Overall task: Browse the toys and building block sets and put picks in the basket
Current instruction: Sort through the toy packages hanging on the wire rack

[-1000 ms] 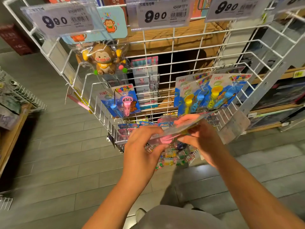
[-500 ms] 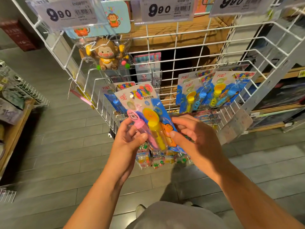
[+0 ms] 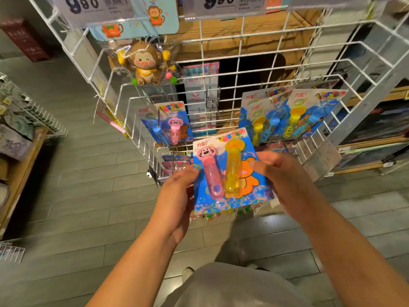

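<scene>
Both hands' grip on bubble-wand card (image 3: 232, 171) edges (rack (image 3: 221, 89) behind).

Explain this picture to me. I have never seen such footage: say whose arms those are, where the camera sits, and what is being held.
There is no machine here. A person wears a camera on the head, so it looks down along their own two arms in a shop aisle. The left hand and right hand each hold one side edge of a toy card, a blue pack with one pink and one yellow tube. Behind it stands a white wire rack hung with similar cards, a packed toy monkey and price tags reading 9.90. No basket is visible.
</scene>
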